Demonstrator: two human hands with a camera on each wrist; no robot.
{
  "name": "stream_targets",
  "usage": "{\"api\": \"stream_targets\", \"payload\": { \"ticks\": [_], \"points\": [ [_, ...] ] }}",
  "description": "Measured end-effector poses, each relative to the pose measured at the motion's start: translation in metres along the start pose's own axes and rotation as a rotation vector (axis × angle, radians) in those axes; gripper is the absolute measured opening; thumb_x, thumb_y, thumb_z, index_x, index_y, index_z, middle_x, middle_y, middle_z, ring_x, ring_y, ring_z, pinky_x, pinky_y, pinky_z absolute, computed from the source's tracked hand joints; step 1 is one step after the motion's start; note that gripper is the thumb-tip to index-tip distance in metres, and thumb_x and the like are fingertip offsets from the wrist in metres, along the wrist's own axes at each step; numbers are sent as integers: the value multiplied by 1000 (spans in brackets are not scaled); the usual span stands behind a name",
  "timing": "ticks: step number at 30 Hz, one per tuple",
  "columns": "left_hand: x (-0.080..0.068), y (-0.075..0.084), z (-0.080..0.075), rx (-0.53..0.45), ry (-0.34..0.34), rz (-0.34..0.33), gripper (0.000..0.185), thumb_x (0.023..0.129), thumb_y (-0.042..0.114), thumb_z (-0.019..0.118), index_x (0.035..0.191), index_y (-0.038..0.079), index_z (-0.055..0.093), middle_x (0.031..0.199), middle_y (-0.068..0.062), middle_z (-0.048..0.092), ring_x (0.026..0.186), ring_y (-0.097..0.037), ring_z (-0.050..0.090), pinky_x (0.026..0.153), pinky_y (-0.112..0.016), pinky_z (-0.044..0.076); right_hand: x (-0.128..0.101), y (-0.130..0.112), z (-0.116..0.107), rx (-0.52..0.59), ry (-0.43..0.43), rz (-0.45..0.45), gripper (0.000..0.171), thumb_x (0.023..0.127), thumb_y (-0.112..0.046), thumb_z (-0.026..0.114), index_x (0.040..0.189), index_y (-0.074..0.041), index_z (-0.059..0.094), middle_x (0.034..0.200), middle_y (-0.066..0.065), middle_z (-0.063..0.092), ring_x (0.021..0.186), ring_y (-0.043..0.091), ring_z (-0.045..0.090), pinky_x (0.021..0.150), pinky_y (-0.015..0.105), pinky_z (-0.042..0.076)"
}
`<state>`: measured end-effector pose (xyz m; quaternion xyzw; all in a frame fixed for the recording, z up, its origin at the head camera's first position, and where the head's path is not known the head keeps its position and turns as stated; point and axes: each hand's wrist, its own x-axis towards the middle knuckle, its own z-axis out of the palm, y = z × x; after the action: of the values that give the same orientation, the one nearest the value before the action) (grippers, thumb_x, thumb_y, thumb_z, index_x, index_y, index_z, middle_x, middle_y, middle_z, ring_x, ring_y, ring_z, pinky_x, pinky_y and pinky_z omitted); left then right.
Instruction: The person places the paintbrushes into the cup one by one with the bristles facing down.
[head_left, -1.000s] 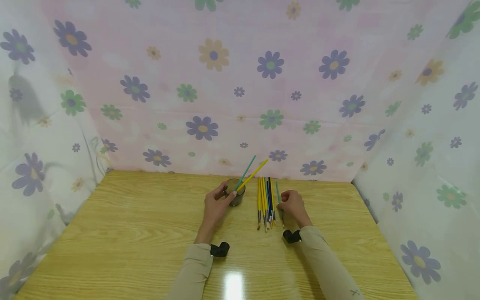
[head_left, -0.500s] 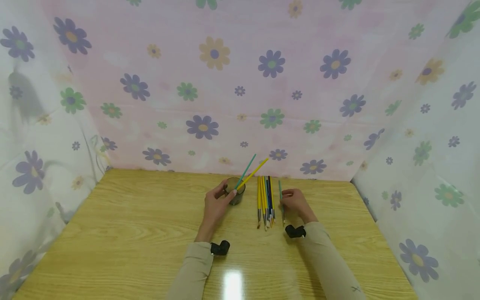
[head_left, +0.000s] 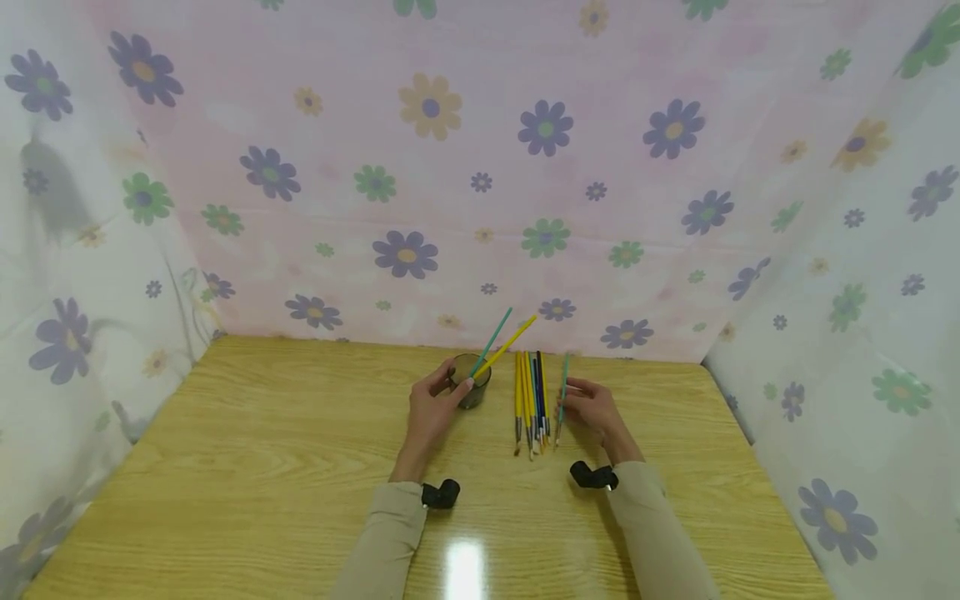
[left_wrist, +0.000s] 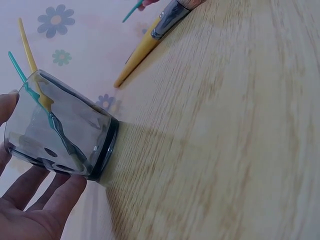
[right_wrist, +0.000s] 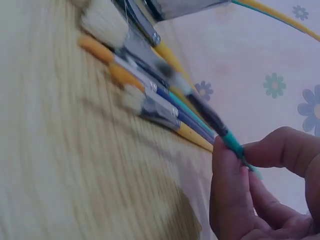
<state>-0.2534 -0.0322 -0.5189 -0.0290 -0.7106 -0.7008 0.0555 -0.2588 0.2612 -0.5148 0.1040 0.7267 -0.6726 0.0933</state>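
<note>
A dark glass cup (head_left: 471, 392) (left_wrist: 60, 132) stands on the wooden table (head_left: 262, 467), with a teal brush (head_left: 492, 342) and a yellow brush (head_left: 510, 342) leaning out of it. My left hand (head_left: 435, 408) grips the cup from its left side. A row of several yellow and blue paintbrushes (head_left: 531, 402) (right_wrist: 145, 75) lies just right of the cup. My right hand (head_left: 588, 406) (right_wrist: 250, 195) pinches a teal paintbrush (head_left: 562, 396) (right_wrist: 230, 142) between thumb and fingers, lifted slightly beside the row, bristles pointing toward me.
Flowered cloth walls (head_left: 480, 167) enclose the table at the back and both sides. Bare wood stretches to the left and toward me, with a light glare (head_left: 467, 568) near the front edge.
My right hand has picked the teal brush up off the table and tilted its far end to the right. The left hand and cup have stayed still.
</note>
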Motion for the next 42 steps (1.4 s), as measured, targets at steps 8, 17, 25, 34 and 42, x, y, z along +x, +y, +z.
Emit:
{"api": "stream_targets", "payload": {
  "ticks": [8, 17, 25, 34, 42],
  "points": [
    [-1, 0, 0, -2, 4, 8, 56, 94, 17, 76, 146, 9, 56, 143, -20, 58, 130, -40, 56, 103, -51, 53, -7, 2, 11, 124, -79, -80, 55, 102, 2, 55, 154, 8, 35, 135, 27, 56, 91, 12, 71, 82, 26, 61],
    [-1, -1, 1, -6, -7, -4, 59, 95, 17, 75, 148, 8, 54, 146, -22, 55, 133, -43, 53, 104, -54, 51, -11, 8, 40, 319, -90, -190, 54, 99, 8, 54, 149, 11, 33, 119, 11, 61, 90, 10, 69, 81, 25, 61],
    [-2, -1, 2, -11, -8, -14, 60, 96, 10, 72, 150, 2, 48, 147, -28, 50, 135, -47, 50, 107, -57, 48, -14, -3, 66, 475, 44, -333, 34, 98, 10, 56, 128, -4, 51, 108, 3, 59, 91, 15, 70, 82, 27, 61],
    [-5, -2, 1, -8, 0, 3, 60, 94, 17, 76, 149, 7, 53, 145, -23, 55, 132, -41, 54, 105, -53, 51, -16, -33, 84, 567, 161, -566, 25, 93, 16, 61, 110, 2, 50, 98, 7, 59, 87, 18, 71, 81, 30, 63],
    [-7, 2, 2, -14, 8, 16, 59, 95, 14, 75, 148, 4, 52, 143, -25, 56, 132, -44, 53, 106, -53, 50, -10, -42, 99, 529, 175, -680, 28, 92, 18, 60, 114, 16, 43, 99, 7, 59, 85, 17, 66, 78, 28, 62]
  ]
}}
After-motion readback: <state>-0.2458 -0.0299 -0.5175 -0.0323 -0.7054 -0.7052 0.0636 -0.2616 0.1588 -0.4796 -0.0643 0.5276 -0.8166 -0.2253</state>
